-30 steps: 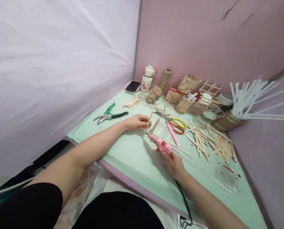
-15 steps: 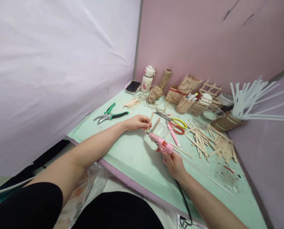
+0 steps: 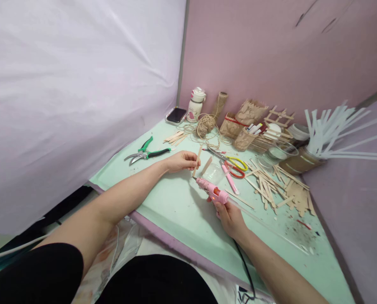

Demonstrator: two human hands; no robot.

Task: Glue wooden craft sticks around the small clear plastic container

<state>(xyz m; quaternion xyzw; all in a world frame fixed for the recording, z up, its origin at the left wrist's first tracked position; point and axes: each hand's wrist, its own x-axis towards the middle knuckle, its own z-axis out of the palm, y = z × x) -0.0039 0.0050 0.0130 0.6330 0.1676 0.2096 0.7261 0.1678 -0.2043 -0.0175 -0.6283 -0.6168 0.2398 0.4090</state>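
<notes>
Between the fingertips of my left hand (image 3: pixel 185 162) is a popsicle stick (image 3: pixel 198 157), tilted near upright above the table. My right hand (image 3: pixel 229 216) is wrapped round a pink hot glue gun (image 3: pixel 213 190), with a long clear glue stick (image 3: pixel 264 221) running out of its back. The gun's nozzle points at the lower end of the popsicle stick; whether they touch I cannot tell. Just behind the gun lies a clear plastic piece (image 3: pixel 214 172), with another short wooden stick (image 3: pixel 206 165) at its left edge.
Green-handled pruning shears (image 3: pixel 146 153) lie left of my hands. Scissors (image 3: pixel 236 166) and a pink pen (image 3: pixel 230 179) lie to the right, near piled popsicle sticks (image 3: pixel 267 188). Behind stand a twine ball (image 3: pixel 206 125), a bottle (image 3: pixel 196 105) and a holder of white glue sticks (image 3: pixel 329 131).
The popsicle stick in my left hand has shifted slightly left and stands a little more upright. The glue gun has moved slightly left with it.
</notes>
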